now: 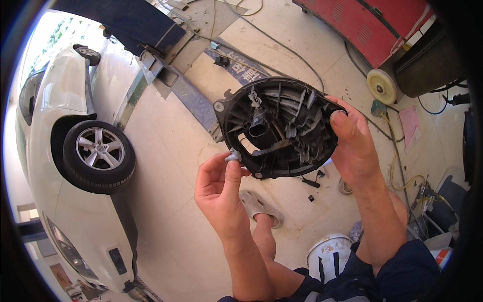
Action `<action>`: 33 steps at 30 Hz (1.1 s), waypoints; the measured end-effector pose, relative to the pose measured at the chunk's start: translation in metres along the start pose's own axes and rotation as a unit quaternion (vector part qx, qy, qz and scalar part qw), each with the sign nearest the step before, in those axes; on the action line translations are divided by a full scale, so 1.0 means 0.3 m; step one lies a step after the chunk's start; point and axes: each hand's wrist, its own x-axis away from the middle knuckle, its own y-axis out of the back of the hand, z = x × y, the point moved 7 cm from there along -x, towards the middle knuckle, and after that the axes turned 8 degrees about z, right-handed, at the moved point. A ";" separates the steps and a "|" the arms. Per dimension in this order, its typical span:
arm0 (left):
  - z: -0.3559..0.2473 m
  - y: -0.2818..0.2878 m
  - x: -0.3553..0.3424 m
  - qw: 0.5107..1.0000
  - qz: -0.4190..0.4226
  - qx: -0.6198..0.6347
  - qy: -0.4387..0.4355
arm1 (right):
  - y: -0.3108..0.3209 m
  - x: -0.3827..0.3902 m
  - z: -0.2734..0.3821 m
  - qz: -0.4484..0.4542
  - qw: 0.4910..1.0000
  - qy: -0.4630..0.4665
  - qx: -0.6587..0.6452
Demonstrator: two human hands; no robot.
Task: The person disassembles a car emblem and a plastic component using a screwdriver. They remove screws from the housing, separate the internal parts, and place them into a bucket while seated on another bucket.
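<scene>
Right now I have the black housing [279, 126] lifted in front of me, its ribbed inner side turned up toward my face. My right hand [354, 146] grips its rim at about three o'clock, thumb laid over the edge and fingers wrapped behind, so that hand is closed on the housing. My left hand [219, 189] is at the housing's seven o'clock edge, thumb and forefinger pinched on a small pale clip [233, 156] that touches the rim there; the other fingers are curled loosely.

Judging from this, the work is partway: the housing is off whatever it belongs to and free in my hands, and I am busy with one small fitting at its edge. Whether the clip is going in or coming out I cannot tell. The inner parts, a dark socket near the middle and the ribs around it, look in place.

Below the housing lies the tiled floor [171, 166], with my sandalled foot [259, 206] at six o'clock. A white car [65, 151] stands at nine o'clock, well apart, and a red machine [372, 25] sits at one o'clock.
</scene>
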 end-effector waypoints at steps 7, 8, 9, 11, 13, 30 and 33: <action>0.015 -0.008 -0.002 1.000 -0.005 0.016 0.008 | -0.017 -0.002 0.006 0.023 1.000 0.013 0.013; 0.016 -0.008 -0.001 1.000 -0.011 0.023 0.011 | -0.017 -0.002 0.010 0.018 0.999 0.013 0.043; 0.015 -0.007 -0.001 0.999 -0.016 0.030 0.010 | -0.026 -0.001 0.020 0.031 0.997 0.028 0.065; 0.021 -0.011 -0.001 0.998 -0.018 0.052 0.025 | -0.040 0.003 0.039 0.046 0.991 0.055 0.113; 0.026 -0.015 0.000 0.997 -0.018 0.072 0.035 | -0.048 0.007 0.054 0.047 0.985 0.082 0.143; -0.013 0.040 -0.011 0.984 -0.034 0.167 -0.048 | -0.106 0.006 0.069 0.123 0.918 0.071 0.369; -0.027 0.041 -0.003 0.979 -0.040 0.193 -0.057 | -0.127 0.017 0.067 0.105 0.874 0.155 0.449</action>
